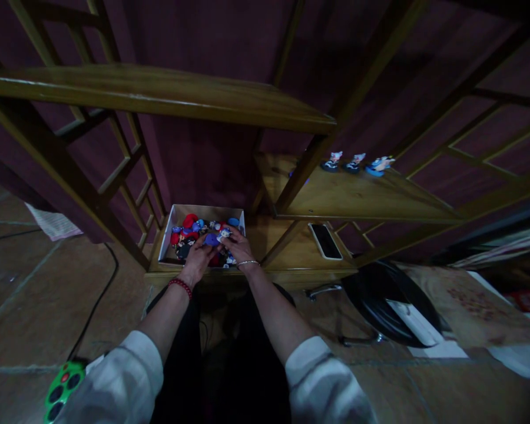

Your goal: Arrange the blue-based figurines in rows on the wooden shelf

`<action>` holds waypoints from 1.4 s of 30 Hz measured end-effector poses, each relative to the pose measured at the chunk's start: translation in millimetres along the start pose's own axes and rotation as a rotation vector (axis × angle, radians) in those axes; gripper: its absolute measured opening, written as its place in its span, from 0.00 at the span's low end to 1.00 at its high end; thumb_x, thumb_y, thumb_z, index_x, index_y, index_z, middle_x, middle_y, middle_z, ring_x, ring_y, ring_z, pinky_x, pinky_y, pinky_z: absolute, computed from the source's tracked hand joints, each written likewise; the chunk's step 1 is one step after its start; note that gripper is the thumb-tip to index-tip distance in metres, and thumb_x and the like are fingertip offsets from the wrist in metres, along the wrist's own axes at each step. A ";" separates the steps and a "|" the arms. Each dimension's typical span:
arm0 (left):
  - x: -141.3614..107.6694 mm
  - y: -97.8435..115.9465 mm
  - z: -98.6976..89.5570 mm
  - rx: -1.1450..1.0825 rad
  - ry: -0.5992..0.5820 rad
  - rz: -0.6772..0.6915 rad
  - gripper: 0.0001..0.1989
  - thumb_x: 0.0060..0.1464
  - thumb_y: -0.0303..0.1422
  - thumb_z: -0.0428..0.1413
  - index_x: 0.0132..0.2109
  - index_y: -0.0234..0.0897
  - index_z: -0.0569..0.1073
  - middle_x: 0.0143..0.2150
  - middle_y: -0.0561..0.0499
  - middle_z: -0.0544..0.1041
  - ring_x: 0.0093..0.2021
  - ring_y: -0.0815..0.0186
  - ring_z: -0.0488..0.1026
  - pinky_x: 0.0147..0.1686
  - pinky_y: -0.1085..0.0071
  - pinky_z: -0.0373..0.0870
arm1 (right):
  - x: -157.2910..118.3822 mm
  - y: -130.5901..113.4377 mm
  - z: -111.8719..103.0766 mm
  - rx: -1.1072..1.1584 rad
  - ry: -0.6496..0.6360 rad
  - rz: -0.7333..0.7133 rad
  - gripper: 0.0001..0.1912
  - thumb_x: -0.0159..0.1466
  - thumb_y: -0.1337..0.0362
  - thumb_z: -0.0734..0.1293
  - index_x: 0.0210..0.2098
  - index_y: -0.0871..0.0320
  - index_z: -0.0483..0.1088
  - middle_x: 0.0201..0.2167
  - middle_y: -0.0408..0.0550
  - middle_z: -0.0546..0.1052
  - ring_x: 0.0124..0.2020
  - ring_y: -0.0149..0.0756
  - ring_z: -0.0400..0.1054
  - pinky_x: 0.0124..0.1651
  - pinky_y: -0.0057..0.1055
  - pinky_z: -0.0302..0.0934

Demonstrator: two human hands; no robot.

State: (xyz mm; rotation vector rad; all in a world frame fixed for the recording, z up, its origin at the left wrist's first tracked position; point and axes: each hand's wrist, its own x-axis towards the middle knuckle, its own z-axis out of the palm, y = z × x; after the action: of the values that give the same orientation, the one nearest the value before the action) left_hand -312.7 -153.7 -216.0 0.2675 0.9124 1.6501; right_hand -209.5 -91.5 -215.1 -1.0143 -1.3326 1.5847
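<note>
Nearest to us, at the lower left, one green device (64, 388) with dark round spots lies on the tiled floor (24, 330), a black cable (99, 303) running up from it. Our two arms reach forward in pale sleeves. Our left hand (198, 257), one red beaded bracelet (181, 286) at its wrist, is partly closed, fingers pinching one purple disc (211, 239). Our right hand (239, 244), with one silver bracelet (248, 262), curls its fingers around one white-headed figurine (224, 234) just beside the disc; whether the two pieces are joined we cannot tell. Both are held over one white cardboard box (165, 240), where we count one blue disc (233, 222) and at least two red pieces (189, 221); the remaining jumble is too dim to number. The box sits on the lower shelf (287, 241), and one phone (325, 241) lies farther right. One black stool (364, 288) stands to the right. Beyond, three figurines (355, 163) stand in a row on the upper shelf (357, 197).
</note>
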 end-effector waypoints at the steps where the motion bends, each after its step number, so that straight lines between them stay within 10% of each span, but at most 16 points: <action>1: -0.1 1.5 0.7 0.000 -0.005 -0.007 0.14 0.40 0.17 0.54 0.37 0.33 0.71 0.31 0.53 0.75 0.36 0.70 0.72 0.52 0.60 0.64 | -0.5 -0.5 0.2 -0.002 -0.001 -0.008 0.24 0.48 0.62 0.69 0.45 0.54 0.68 0.32 0.41 0.75 0.29 0.29 0.66 0.34 0.26 0.62; 22: 11.7 42.0 -16.2 0.226 0.157 -0.089 0.10 0.40 0.17 0.53 0.31 0.32 0.70 0.24 0.53 0.72 0.23 0.73 0.70 0.24 0.76 0.69 | 23.8 24.4 25.4 -0.020 -0.090 0.075 0.23 0.47 0.62 0.70 0.43 0.56 0.70 0.34 0.45 0.75 0.33 0.31 0.67 0.34 0.28 0.63; 42: 17.2 25.9 -11.0 0.268 0.186 -0.038 0.08 0.40 0.19 0.56 0.31 0.34 0.69 0.25 0.53 0.73 0.25 0.70 0.72 0.28 0.73 0.69 | 23.4 15.5 21.0 -0.079 -0.080 0.099 0.23 0.47 0.62 0.71 0.44 0.54 0.70 0.34 0.43 0.75 0.33 0.31 0.68 0.37 0.30 0.63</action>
State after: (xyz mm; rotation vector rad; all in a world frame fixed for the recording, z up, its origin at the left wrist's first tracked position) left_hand -343.4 -143.3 -210.6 0.2799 1.2748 1.5344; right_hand -238.6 -78.5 -229.7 -1.0898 -1.4285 1.6728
